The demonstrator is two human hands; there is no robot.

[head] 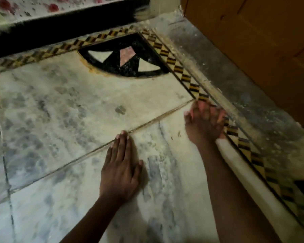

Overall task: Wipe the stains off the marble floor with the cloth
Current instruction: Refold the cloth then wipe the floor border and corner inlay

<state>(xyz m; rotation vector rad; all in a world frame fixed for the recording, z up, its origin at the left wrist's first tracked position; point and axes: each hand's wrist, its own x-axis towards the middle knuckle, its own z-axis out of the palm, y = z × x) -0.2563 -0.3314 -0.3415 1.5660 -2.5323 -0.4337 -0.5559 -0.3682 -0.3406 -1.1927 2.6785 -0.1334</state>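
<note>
on marble floor [63,106] | left hand [121,165] flat, spread | right hand [205,120] blurred, grip unclear | two hands

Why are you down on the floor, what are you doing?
A person is cleaning a marble floor by hand. The left hand lies flat on the floor, seemingly for support. The right hand is blurred beside the yellow and black patterned border; it seems to be rubbing there, but I cannot make out a cloth in it. Grey smudges still show across the marble.
</note>
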